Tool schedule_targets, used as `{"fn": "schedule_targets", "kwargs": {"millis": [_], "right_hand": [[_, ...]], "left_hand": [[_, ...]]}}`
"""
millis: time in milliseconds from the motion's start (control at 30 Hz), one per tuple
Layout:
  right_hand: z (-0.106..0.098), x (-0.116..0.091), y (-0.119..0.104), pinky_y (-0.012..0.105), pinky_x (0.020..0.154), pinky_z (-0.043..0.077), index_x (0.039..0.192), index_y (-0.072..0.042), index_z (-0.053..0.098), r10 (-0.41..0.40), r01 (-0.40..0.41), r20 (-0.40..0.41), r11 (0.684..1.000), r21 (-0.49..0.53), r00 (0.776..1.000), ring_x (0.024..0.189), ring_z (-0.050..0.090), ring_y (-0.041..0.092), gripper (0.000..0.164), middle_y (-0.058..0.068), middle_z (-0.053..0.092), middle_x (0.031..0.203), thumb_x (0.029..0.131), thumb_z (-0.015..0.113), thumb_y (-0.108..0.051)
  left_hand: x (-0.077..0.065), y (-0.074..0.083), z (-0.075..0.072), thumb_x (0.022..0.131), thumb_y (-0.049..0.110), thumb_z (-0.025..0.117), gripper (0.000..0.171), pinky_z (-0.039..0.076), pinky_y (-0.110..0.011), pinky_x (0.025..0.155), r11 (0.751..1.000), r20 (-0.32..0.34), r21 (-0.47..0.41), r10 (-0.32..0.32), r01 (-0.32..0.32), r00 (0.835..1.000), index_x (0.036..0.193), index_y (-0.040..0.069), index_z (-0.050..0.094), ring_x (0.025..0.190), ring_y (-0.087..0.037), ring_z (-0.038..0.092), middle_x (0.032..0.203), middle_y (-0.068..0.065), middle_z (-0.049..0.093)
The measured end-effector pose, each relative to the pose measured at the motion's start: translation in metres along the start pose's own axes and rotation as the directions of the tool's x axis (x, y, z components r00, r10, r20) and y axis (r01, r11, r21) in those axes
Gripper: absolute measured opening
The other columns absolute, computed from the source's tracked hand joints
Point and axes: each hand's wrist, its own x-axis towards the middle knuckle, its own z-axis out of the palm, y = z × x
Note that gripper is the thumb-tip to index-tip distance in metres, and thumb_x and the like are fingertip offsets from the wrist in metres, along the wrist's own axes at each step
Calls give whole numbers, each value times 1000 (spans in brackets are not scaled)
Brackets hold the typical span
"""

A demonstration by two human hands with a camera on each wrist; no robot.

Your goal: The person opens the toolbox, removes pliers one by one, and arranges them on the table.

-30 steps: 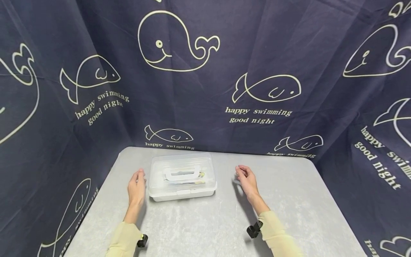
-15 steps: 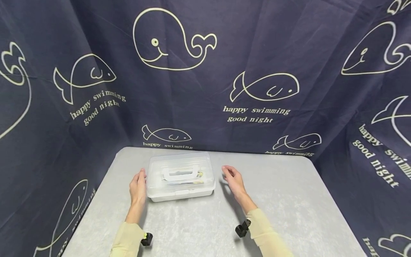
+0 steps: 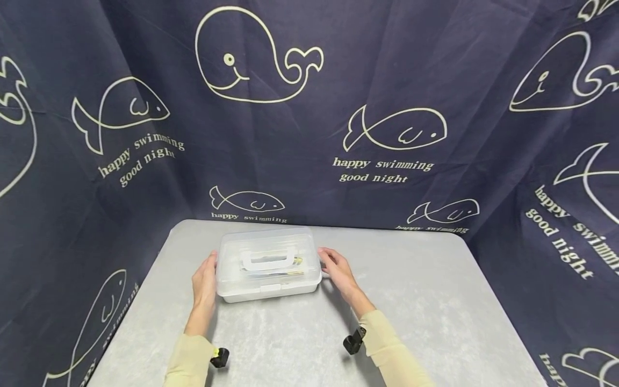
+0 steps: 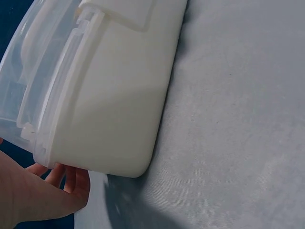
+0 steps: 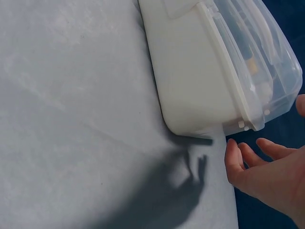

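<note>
A storage box [image 3: 268, 293] with a white base, a clear lid and a white carrying handle [image 3: 268, 262] sits on the table. Its lid is down, and slim things with yellow parts show faintly through it. At the box's left end is my left hand [image 3: 204, 279]; in the left wrist view its bent fingers [image 4: 71, 181] touch the end wall just under the lid's rim. My right hand [image 3: 340, 272] is at the other end with loosely bent fingers. The right wrist view has a small gap between those fingers [image 5: 232, 155] and the box.
The grey table [image 3: 290, 344] reaches back to a dark blue curtain [image 3: 309, 134] printed with whales and fish, which also hangs at both sides. A small black camera [image 3: 354, 341] is strapped at the right wrist, another camera [image 3: 220, 357] at the left.
My right hand has moved left across the table, from well apart to the box's right end. The left hand has come in against the left end. The box's lid stays down.
</note>
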Motion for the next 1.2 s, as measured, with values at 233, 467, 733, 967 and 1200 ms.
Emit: {"fn": "schedule_targets", "kwargs": {"millis": [233,467,733,967,1200], "right_hand": [[6,0,-4,48,104,49,145,1,54,4,-4,23,1000,-3,1000,129,56,34,65,20,57,144,102,59,-48],[10,1,-9,47,106,47,143,0,56,-2,3,37,1000,-18,999,133,53,32,66,19,56,145,101,60,-50],[10,3,-13,45,105,47,143,3,55,18,-18,33,1000,-9,999,130,55,32,64,20,56,145,102,59,-46],[8,4,-14,46,106,46,145,4,52,49,-51,58,999,19,997,129,55,35,67,22,54,147,101,61,-45],[6,2,-16,48,106,46,144,6,52,52,-55,61,998,37,997,131,54,37,66,23,53,147,101,63,-42]], "left_hand": [[0,3,-4,102,62,47,75,27,-44,120,999,17,-52,13,-12,1000,149,4,51,142,-32,41,152,-18,48],[5,4,-6,102,53,54,72,28,-43,121,998,47,-57,13,-10,999,153,2,46,148,-32,36,158,-17,44],[7,10,-8,102,59,51,78,32,-45,115,999,111,0,-36,36,993,154,1,44,140,-32,42,155,-21,45],[8,11,-9,103,60,48,81,30,-50,119,998,143,57,-21,13,990,152,-4,42,144,-38,39,154,-25,44],[7,10,-9,103,62,45,83,30,-51,120,998,181,69,-2,-11,983,154,-3,40,146,-39,36,156,-25,42]]}}
